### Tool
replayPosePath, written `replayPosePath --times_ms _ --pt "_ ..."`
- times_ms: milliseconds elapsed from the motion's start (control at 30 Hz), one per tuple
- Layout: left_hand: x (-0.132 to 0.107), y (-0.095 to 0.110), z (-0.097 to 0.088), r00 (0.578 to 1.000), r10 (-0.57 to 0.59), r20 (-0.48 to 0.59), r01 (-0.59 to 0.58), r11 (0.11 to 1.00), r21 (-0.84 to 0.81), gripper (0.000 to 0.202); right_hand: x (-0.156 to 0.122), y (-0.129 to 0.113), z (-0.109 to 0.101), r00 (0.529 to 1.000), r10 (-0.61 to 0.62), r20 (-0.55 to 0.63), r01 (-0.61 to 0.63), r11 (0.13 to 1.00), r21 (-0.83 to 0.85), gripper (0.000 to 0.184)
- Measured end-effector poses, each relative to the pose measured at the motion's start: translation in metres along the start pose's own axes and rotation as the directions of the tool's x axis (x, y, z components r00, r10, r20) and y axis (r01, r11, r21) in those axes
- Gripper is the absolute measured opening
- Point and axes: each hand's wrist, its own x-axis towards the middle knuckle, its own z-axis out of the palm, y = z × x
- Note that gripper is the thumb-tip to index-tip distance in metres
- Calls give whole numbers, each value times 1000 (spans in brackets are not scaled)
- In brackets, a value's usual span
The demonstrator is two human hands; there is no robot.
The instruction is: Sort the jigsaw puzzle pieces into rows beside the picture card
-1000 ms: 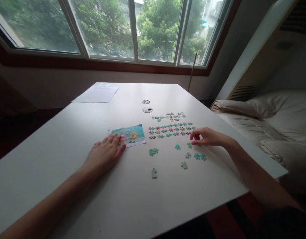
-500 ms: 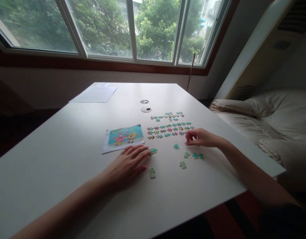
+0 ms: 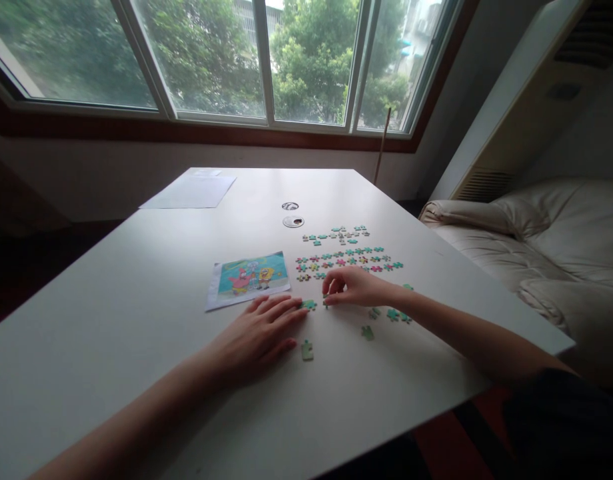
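Note:
My left hand (image 3: 266,328) lies flat on the white table (image 3: 136,320), fingers stretched out. Its fingertips touch a small teal-green group of puzzle pieces (image 3: 309,305). Just right of that group, my right hand (image 3: 359,287) pinches a puzzle piece (image 3: 325,302) between thumb and fingers, mostly hidden by them. A greenish puzzle piece (image 3: 307,351) rests below the left fingertips. More loose pieces, among them a green one (image 3: 367,333) and a teal one (image 3: 393,315), lie below the right wrist and forearm.
A cartoon picture sheet (image 3: 251,277) lies beyond my left hand. Rows of puzzle pieces (image 3: 340,261) spread behind my right hand, with another cluster (image 3: 342,235) farther back. White paper (image 3: 191,191) lies at the far left, two round inserts (image 3: 293,221) mid-table. A sofa (image 3: 486,233) stands right.
My right hand has moved left, from the right end of the rows to beside the teal-green group, with a piece in its pinch. My left hand has stayed nearly still.

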Motion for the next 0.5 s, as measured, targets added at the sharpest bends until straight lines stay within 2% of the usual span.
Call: replayPosePath --times_ms 267,500 --pt "0 0 0 999 -18 33 17 1000 18 45 11 -3 9 994 -107 -12 104 987 -125 18" --pt "1 1 0 1000 -8 24 8 1000 7 45 9 -2 8 987 -156 43 161 968 -190 17"
